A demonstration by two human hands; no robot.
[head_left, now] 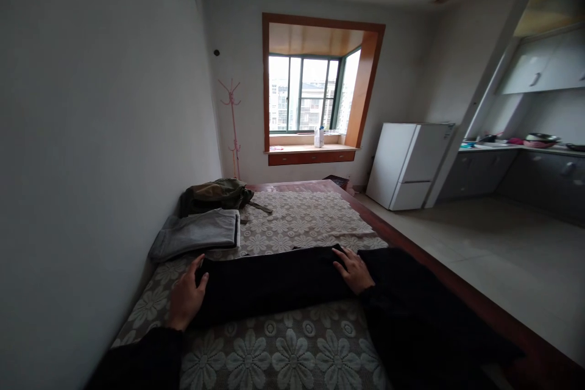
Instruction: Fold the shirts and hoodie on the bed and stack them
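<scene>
A long black garment [274, 283], its exact kind not clear, lies flattened across the lace cloth on the table in front of me. My left hand [188, 294] is at its left end, thumb and fingers apart, touching the edge. On top of the garment toward the right rests my right hand [351, 269], palm down with fingers spread. More dark fabric [406, 274] spreads beyond that hand to the right, partly hidden by my black sleeve. Just past my left hand sits a folded grey garment [198, 233].
A lace tablecloth [295, 356] with flower patterns covers the red-brown table [388, 228]. An olive backpack [214, 195] lies against the left wall. Farther off stand a pink coat rack [234, 122], a white fridge [406, 164] and a kitchen counter [498, 146].
</scene>
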